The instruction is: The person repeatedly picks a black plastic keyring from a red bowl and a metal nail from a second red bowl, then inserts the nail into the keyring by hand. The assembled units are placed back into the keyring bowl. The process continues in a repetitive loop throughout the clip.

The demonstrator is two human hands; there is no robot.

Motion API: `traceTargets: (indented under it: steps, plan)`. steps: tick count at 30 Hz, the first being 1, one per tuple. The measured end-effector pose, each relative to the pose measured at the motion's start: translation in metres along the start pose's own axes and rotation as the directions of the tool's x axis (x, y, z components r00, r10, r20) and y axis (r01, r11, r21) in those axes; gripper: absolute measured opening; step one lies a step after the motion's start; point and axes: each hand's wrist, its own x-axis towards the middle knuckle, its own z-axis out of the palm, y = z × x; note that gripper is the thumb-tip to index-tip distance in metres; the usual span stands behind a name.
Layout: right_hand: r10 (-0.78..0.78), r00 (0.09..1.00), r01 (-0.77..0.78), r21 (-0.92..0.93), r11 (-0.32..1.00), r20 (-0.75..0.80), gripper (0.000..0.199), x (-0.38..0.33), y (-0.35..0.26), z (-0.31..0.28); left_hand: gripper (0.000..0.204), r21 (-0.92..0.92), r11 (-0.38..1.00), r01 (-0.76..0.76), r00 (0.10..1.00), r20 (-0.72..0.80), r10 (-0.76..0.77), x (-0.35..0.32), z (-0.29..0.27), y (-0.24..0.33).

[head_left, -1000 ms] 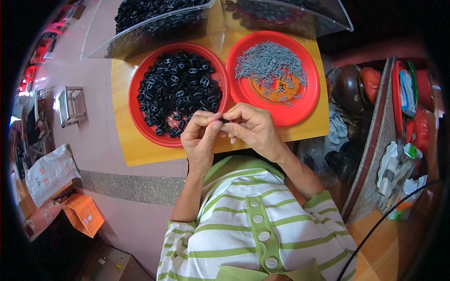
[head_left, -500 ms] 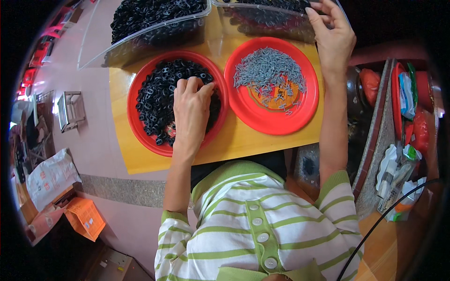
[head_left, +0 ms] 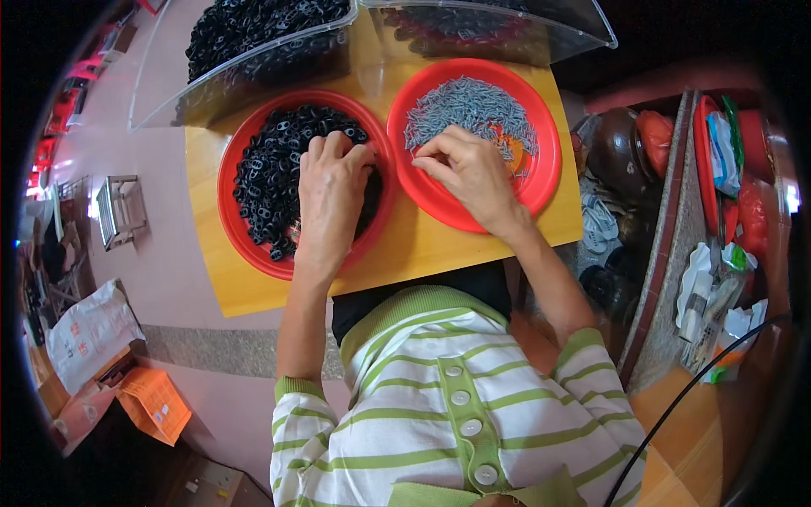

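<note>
Small black oval plastic parts (head_left: 274, 169) with holes fill a red bowl (head_left: 241, 245) on the left. Over its right side, my left hand (head_left: 329, 190) is closed, thumb and forefinger pinched toward the bowl's right rim; whatever sits between the fingertips is too small to name. Grey screws (head_left: 465, 101) are heaped in the far half of a red plate (head_left: 541, 144) to the right. My right hand (head_left: 473, 177) hovers over the plate's near left part with its fingers curled and pinched. I cannot make out what they hold.
Both red dishes stand on a yellow wooden table (head_left: 414, 253). Behind them are two clear plastic bins (head_left: 253, 72) with more black parts. To the right is a stone ledge (head_left: 650, 253) with jars and bags beside it; a metal stool (head_left: 118, 211) stands at left.
My right hand has come down from the rim of the right bin, nearer and leftward to the screw plate, fingers now curled. My left hand stays pinched over the black parts.
</note>
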Motion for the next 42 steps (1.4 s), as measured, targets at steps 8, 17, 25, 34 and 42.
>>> traceTargets:
  steps: [8,17,25,34,42]
  plan:
    - [-0.04,0.996,0.026,-0.177,0.984,-0.079,0.01,0.002,0.005,0.013,0.008,-0.842,0.468,0.268,0.906,0.056,-0.419,-0.041,-0.001,0.013]
    - [-0.075,0.997,0.074,-0.284,0.956,0.008,0.012,0.001,0.002,0.013,0.021,-0.863,-0.415,0.288,0.751,0.473,-0.461,-0.064,-0.01,0.03]
    - [0.185,0.983,-0.173,0.301,0.938,-0.01,0.008,-0.013,-0.021,-0.003,0.02,-0.818,-0.508,0.27,0.798,0.485,-0.358,-0.075,-0.006,0.02]
    - [0.167,0.984,-0.178,0.537,0.824,0.07,0.016,-0.034,-0.025,0.003,0.023,-0.833,-0.484,0.268,0.794,0.475,-0.379,-0.071,-0.01,0.026]
    - [0.196,0.97,-0.234,0.771,0.592,0.143,0.01,-0.037,-0.041,0.015,0.023,-0.878,-0.377,0.294,0.777,0.45,-0.441,-0.07,-0.011,0.033]
